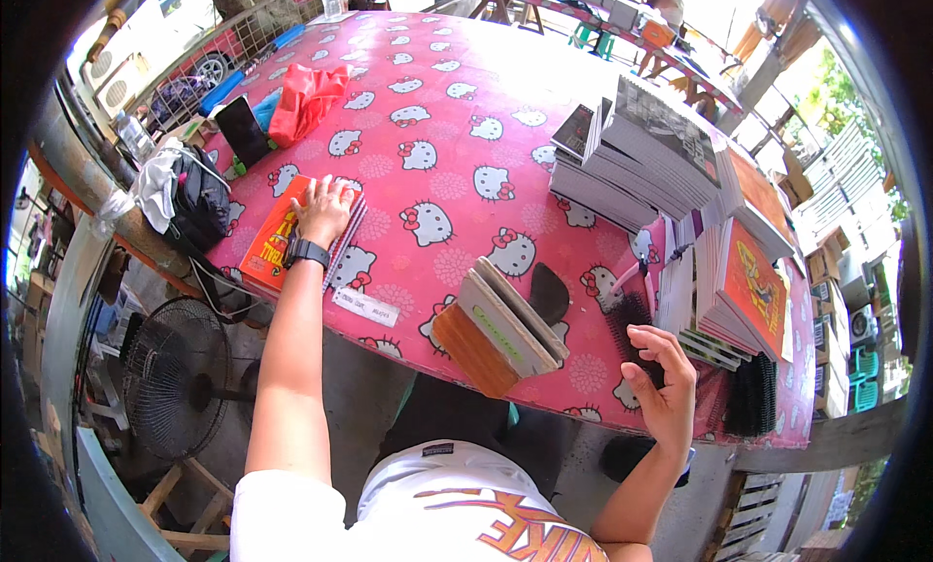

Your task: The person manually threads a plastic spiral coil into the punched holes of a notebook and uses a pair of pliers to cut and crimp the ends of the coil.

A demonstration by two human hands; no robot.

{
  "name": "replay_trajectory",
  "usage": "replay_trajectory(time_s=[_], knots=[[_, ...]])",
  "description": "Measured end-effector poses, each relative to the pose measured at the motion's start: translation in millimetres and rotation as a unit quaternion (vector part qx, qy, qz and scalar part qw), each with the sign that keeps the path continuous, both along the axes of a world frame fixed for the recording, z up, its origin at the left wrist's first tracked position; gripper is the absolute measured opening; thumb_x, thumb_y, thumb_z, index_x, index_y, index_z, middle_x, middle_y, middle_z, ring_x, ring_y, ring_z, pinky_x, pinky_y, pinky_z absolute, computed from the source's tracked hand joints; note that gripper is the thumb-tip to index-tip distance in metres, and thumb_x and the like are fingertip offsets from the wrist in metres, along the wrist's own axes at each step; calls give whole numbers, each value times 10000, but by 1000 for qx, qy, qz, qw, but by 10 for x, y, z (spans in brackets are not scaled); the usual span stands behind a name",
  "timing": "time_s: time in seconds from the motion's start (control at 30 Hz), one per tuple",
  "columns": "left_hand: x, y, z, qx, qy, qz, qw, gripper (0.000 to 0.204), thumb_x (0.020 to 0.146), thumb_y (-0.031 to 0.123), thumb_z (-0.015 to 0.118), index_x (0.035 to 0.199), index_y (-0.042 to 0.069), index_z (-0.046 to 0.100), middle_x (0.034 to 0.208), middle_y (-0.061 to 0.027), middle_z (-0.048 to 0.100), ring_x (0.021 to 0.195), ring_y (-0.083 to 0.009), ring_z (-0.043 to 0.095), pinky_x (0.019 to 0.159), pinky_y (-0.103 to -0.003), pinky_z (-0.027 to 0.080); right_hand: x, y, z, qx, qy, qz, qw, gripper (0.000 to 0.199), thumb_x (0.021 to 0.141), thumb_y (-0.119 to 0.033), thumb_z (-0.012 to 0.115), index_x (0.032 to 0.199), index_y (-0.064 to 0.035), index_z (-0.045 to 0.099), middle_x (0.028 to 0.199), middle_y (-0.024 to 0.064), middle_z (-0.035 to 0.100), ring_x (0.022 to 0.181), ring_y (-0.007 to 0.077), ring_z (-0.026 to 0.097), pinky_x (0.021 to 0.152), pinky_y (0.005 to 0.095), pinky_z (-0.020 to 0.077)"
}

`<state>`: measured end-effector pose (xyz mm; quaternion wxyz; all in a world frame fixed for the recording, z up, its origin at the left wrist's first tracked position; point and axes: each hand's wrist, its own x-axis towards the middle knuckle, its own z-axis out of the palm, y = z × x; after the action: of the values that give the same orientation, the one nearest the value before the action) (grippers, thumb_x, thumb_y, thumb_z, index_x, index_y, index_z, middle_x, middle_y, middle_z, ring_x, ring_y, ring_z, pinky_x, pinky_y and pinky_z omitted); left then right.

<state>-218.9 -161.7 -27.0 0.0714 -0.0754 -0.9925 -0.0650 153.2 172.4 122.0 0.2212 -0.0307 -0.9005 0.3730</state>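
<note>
My left hand (324, 212) lies flat with fingers spread on an orange-covered notebook (264, 256), part of a small spiral-edged stack at the table's left edge. My right hand (665, 382) is raised by the near right edge, its fingers loosely curved and the thumb apart. Nothing shows between them. Just behind it is a bundle of black binding coils (627, 319), partly hidden by the fingers. Between my hands, a brown wooden block with grey-tan boards (501, 324) stands at the near edge, beside a flat dark rounded piece (549, 295).
Tall paper stacks (622, 164) and orange-covered books (753, 290) fill the right side of the pink patterned table (437, 183). More black coils (750, 397) sit below them. A phone (243, 133), red plastic bag (306, 103) and black bag (199, 198) are left; a fan (180, 377) stands below.
</note>
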Motion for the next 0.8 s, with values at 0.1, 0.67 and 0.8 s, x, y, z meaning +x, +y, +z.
replay_trajectory(time_s=[0.1, 0.67, 0.8], knots=[[61, 170, -21, 5, 14, 45, 999, 475, 934, 503, 318, 1283, 217, 468, 1424, -58, 347, 1353, -276, 232, 1023, -664, 176, 62, 68, -31, 7, 1, -24, 1000, 330, 761, -159, 720, 1048, -29, 620, 1056, 121, 625, 926, 235, 598, 773, 316, 472], [1883, 1318, 951, 554, -36, -355, 752, 468, 905, 407, 513, 1223, 64, 518, 1208, -113, 535, 1130, -261, 504, 975, -393, 378, 265, 1296, 113, 367, 11, -254, 895, 211, 734, -3, 595, 937, -29, 643, 966, 104, 647, 906, 289, 600, 801, 382, 493], [2544, 1628, 1101, 735, -527, -277, 325, 496, 898, 360, 540, 1255, 25, 457, 1223, -113, 551, 1064, -236, 569, 941, -388, 438, 281, 379, 186, 335, 20, -87, 938, 147, 741, -57, 601, 883, -46, 633, 932, 72, 642, 890, 253, 606, 772, 378, 499]])
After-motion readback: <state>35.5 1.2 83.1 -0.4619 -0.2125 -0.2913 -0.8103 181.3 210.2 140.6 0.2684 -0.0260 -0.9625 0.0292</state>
